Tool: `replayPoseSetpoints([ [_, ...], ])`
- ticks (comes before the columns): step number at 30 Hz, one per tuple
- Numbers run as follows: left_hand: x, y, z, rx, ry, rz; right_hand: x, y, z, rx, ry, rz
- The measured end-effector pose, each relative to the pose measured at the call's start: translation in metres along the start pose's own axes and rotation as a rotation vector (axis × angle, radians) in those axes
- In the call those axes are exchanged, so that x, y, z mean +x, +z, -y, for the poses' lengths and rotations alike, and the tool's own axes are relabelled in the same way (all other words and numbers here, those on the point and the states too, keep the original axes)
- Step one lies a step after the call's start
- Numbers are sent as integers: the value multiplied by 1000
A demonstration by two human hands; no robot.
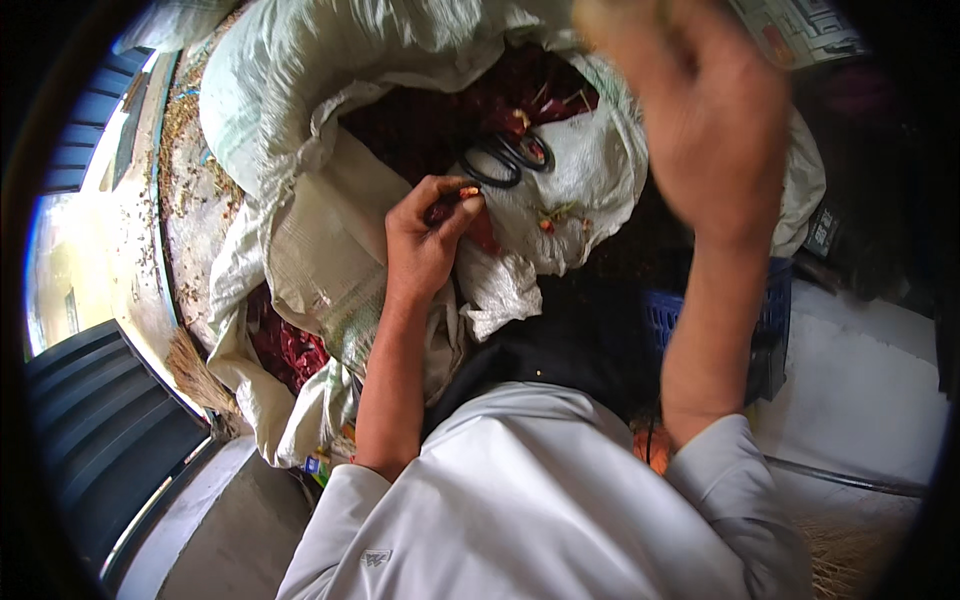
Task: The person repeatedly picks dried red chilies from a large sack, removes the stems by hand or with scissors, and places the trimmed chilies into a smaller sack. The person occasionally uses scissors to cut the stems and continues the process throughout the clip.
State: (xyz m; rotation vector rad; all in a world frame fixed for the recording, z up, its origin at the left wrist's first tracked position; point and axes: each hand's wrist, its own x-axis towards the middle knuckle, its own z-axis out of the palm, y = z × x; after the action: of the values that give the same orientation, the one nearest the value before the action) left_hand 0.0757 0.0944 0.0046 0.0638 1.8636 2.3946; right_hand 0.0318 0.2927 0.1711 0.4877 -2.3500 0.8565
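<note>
My left hand (431, 232) is closed on dried red chilli peppers (484, 229), one with a pale orange broken end showing beside the thumb. Just past it, a pair of scissors with black loop handles (491, 161) lies on a white woven sack (589, 180); the blades cannot be seen. Dark red dried chillies (480, 105) fill the sack mouth behind the scissors. My right hand (709, 120) is raised high at the upper right, close to the camera and blurred; its fingertips are unclear, so whether it holds anything cannot be told.
More chillies (285, 341) show in an opening of the sacks at the left. A blue plastic crate (776, 315) stands behind my right forearm. A straw broom (195, 371) lies at the left, near a dark corrugated metal panel (112, 435). Small debris litters the floor.
</note>
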Motion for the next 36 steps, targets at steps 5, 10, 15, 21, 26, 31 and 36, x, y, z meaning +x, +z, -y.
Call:
replayPoseSetpoints([
  [5, 2, -10, 2, -110, -34, -96, -89, -14, -10, -36, 432, 919],
  [10, 5, -11, -2, -229, -52, -135, -151, -16, -11, -225, 273, 1077],
  [15, -22, -30, -35, -559, 197, -117, -148, -3, -1, -207, 286, 723],
  [21, -113, -134, -97, -136, 505, -303, -118, 7, -4, 9, 287, 552],
  [26, -134, -198, -93, 772, 121, -927, -79, 48, -41, 11, 185, 438],
  [31, -114, -166, -89, 1166, 108, -994, -23, 135, -104, 149, 664, 384],
  [36, -55, -59, -87, 784, 224, -248, 15, 185, -150, 412, 898, 467],
])
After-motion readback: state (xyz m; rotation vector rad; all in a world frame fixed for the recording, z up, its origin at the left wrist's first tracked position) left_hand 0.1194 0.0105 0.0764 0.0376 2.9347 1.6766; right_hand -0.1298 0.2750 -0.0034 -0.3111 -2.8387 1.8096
